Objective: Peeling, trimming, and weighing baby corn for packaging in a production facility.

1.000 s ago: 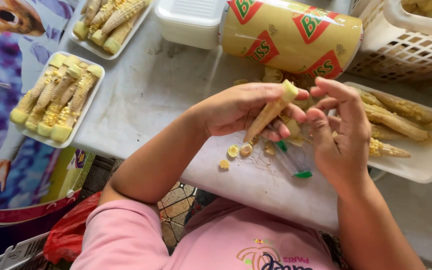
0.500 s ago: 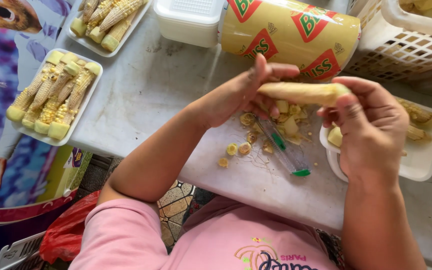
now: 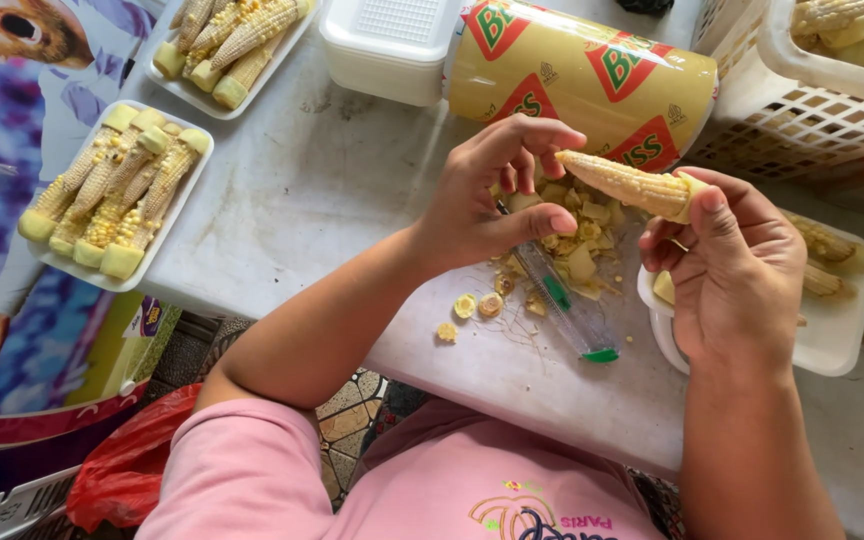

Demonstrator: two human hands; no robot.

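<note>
**Baby corn cob held level between two hands, tip toward the left**

Moved since half a second ago: the left hand (image 3: 482, 205) has let go of the cob's tapered end and now sits just beside it, while the cob itself has stayed almost level in the right hand's keeping.

- Baby corn cob (image 3: 624, 184): held in the air above the far middle of the table (image 3: 332, 190). Long axis runs nearly side to side, slightly tilted; the narrow tip points left, the cut butt sits to the right.
- Right hand (image 3: 737, 275): closed on the butt end, thumb pressed on top, fingers curled beneath. This is the hand that carries the cob.
- Left hand: fingers bent and loosely gathered, index finger arched over the tip, close to it; whether skin touches the cob cannot be told. It holds nothing that shows.
- Clear plastic knife with green parts (image 3: 564, 305): lying flat on the table below the cob, partly under the left hand, untouched so far as can be seen.
- Trimmings and cut rounds (image 3: 572, 240): heaped around the knife.
- White foam tray (image 3: 832, 345): at the right edge, under the right hand, with a few cobs.
- Filled trays of trimmed corn (image 3: 112, 195): along the left edge.
- Yellow roll of wrap (image 3: 582, 75) and white basket (image 3: 802, 100): along the far edge.
</note>
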